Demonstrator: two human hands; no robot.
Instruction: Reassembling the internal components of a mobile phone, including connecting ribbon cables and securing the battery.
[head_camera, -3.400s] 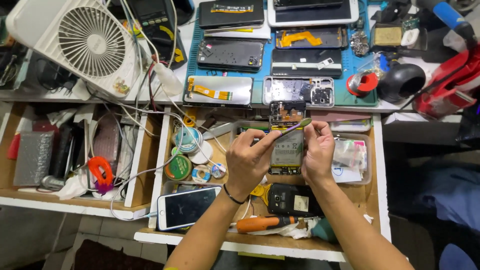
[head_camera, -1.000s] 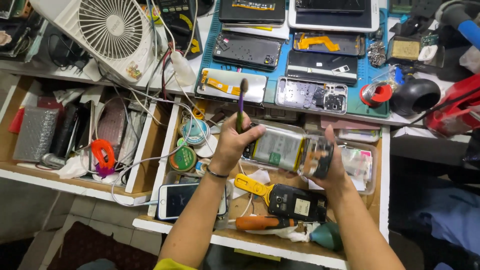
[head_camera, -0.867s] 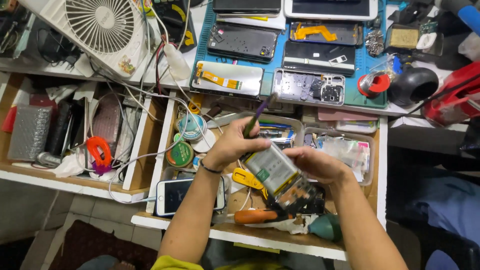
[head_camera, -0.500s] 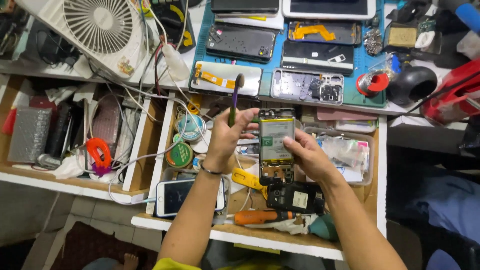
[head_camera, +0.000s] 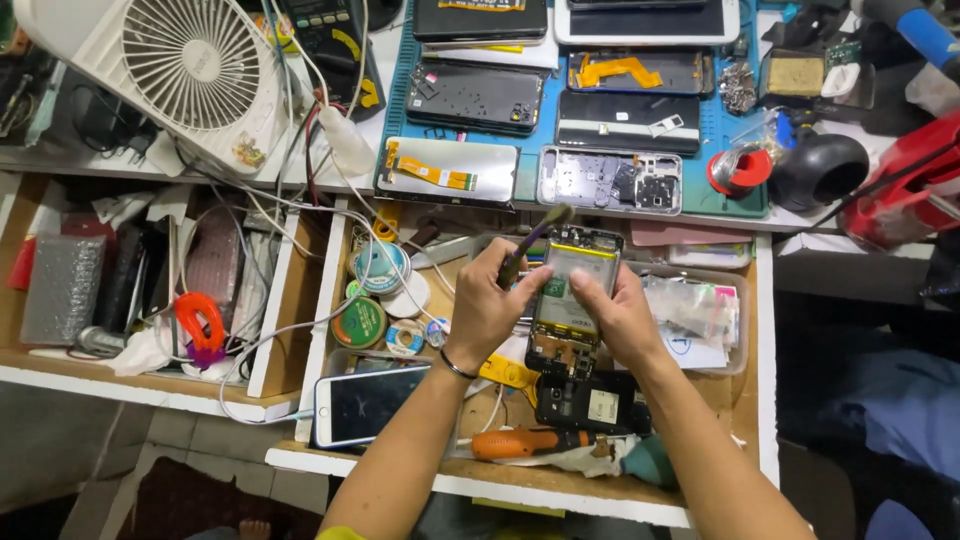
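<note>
My right hand (head_camera: 612, 315) grips an opened phone (head_camera: 570, 300) with its back off, battery and circuit board facing up, held over an open drawer (head_camera: 760, 400). My left hand (head_camera: 492, 305) holds a thin brush-like tool (head_camera: 530, 242) that slants up to the right, its lower part close to the phone's top left edge. The left thumb rests by the phone's left side.
A blue mat (head_camera: 745, 200) on the bench carries several dismantled phones and screens. A white fan (head_camera: 180, 70) stands at the back left. The drawer holds a white phone (head_camera: 365, 405), an orange screwdriver (head_camera: 525, 442), tape rolls (head_camera: 358, 322), and a black device (head_camera: 590, 403).
The phone was flipped and turned in my right hand and now lies upright, board side up. My left hand swung the tool from pointing straight up down toward the phone's top.
</note>
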